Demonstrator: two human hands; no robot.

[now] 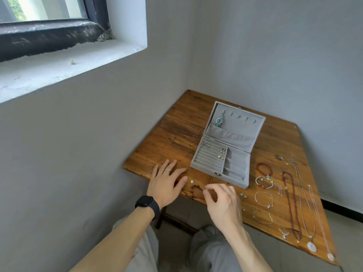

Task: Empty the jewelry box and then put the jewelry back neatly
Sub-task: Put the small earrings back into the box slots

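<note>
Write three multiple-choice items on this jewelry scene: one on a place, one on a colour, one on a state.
1. Where does the red bead bracelet lie?
A. in the box lid
B. on the table, right of the jewelry box
C. on the windowsill

2. What colour is the jewelry box?
A. grey
B. red
C. black

3. How is the left hand?
A. flat on the table, fingers straight
B. gripping the box
C. holding a necklace

Answers: 1 B, it rests on the wood beside the box; 2 A, walls and lining are grey; 3 A, its palm lies on the table.
</note>
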